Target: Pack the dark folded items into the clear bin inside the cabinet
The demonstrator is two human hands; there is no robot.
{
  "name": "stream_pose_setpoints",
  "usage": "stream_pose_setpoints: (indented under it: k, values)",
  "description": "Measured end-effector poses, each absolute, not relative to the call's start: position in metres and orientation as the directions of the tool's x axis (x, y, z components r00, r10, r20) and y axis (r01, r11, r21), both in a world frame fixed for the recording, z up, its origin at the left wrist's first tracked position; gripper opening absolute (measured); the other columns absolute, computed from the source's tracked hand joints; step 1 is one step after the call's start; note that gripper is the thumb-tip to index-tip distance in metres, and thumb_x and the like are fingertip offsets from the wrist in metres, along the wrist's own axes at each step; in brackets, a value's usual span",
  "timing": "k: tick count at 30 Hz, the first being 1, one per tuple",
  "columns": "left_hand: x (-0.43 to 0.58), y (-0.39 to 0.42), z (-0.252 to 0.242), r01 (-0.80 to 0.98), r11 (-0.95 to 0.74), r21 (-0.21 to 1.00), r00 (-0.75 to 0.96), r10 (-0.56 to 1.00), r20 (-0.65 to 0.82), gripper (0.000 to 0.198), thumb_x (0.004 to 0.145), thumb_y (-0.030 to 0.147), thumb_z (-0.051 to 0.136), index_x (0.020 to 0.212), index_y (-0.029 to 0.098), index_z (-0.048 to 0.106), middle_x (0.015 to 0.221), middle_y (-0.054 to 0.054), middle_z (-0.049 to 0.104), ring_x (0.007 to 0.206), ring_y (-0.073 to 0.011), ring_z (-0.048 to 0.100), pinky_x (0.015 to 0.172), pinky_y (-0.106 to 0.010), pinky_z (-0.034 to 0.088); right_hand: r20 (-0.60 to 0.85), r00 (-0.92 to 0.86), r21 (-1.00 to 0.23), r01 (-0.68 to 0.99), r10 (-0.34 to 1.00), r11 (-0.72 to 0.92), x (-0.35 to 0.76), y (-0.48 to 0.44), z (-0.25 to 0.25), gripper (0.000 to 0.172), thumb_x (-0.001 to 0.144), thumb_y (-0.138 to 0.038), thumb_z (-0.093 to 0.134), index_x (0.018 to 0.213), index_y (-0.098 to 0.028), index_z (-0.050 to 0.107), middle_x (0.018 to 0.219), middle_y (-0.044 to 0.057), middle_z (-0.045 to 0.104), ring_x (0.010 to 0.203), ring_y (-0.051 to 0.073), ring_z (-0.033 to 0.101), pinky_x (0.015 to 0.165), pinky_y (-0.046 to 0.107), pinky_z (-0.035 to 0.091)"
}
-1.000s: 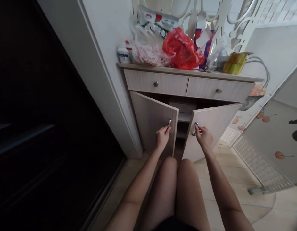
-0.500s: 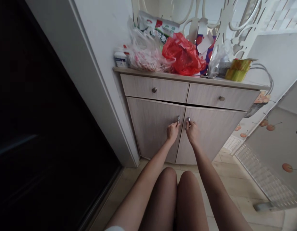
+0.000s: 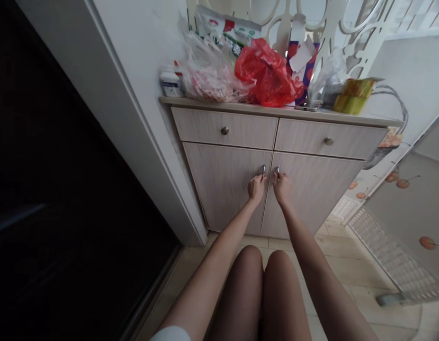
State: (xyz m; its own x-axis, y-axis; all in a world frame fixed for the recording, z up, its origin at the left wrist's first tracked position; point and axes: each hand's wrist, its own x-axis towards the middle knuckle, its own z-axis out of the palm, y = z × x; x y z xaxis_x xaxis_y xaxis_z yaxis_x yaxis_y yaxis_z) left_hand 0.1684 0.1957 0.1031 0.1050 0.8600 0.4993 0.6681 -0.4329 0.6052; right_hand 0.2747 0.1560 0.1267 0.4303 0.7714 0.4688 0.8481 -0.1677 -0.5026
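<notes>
The left door and the right door of the low cabinet sit side by side, flat under the drawers, with a thin line between them. For the left door, it seems best to move it slowly and softly by its handle, so it does not bang. For the right door, the same care should help, and both arms should work evenly, so one side does not swing first. Fingers should stay out of the thin line in the middle, since a pinch could hurt. A hard bump might also shake the things on top, like the white tub, the red bag and the yellow pack. Now the grip. The left hand is curled up, with its fingertips closed around the left handle, and a bit of shiny metal peeks out above. The right hand is folded the same way, pinching the right handle. The lower part of each handle is hidden, so how tightly the fingers squeeze cannot be told.
</notes>
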Motion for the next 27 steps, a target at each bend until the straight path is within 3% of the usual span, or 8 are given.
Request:
stream_pose_setpoints:
  k: [15,21,24,27]
  values:
    - [0.172,0.197,0.1,0.68,-0.432,0.592,0.105,0.857,0.505,0.023,0.1,0.022,0.052,0.1,0.013,0.073,0.094,-0.012,0.072,0.084,-0.0185,0.064,0.074,-0.026,0.042,0.515,0.467,-0.561,0.818,0.719,-0.129,0.273,0.165,0.114,0.043,0.104,-0.039,0.038,0.109,-0.013,0.071,0.102,0.015,0.068,0.075,0.018,0.061,0.066,0.028,0.037]
    - [0.174,0.191,0.113,0.692,-0.374,0.618,0.106,0.899,0.426,0.024,0.1,0.023,0.051,0.101,0.014,0.073,0.099,-0.015,0.072,0.091,-0.0208,0.066,0.079,-0.028,0.043,0.472,0.477,-0.669,0.742,0.741,-0.052,0.278,0.164,0.12,0.045,0.101,-0.044,0.041,0.103,-0.012,0.073,0.097,0.016,0.068,0.078,0.021,0.062,0.07,0.031,0.041]
    - [0.165,0.188,0.128,0.609,-0.32,0.725,0.101,0.939,0.33,0.018,0.095,0.019,0.058,0.102,0.013,0.073,0.093,-0.014,0.072,0.091,-0.0223,0.067,0.08,-0.03,0.044,0.438,0.457,-0.781,0.62,0.774,0.077,0.292,0.152,0.124,0.045,0.093,-0.049,0.055,0.112,-0.012,0.072,0.084,0.009,0.066,0.073,0.018,0.06,0.067,0.029,0.042]
    - [0.14,0.177,0.139,0.271,-0.17,0.948,0.092,0.984,0.15,0.025,0.09,0.018,0.066,0.115,0.014,0.068,0.067,-0.002,0.064,0.066,-0.0159,0.062,0.067,-0.025,0.044,0.291,0.468,-0.952,0.224,0.834,0.206,0.306,0.119,0.119,0.067,0.085,-0.05,0.065,0.142,-0.017,0.055,0.063,-0.005,0.052,0.052,0.011,0.047,0.051,0.022,0.038]
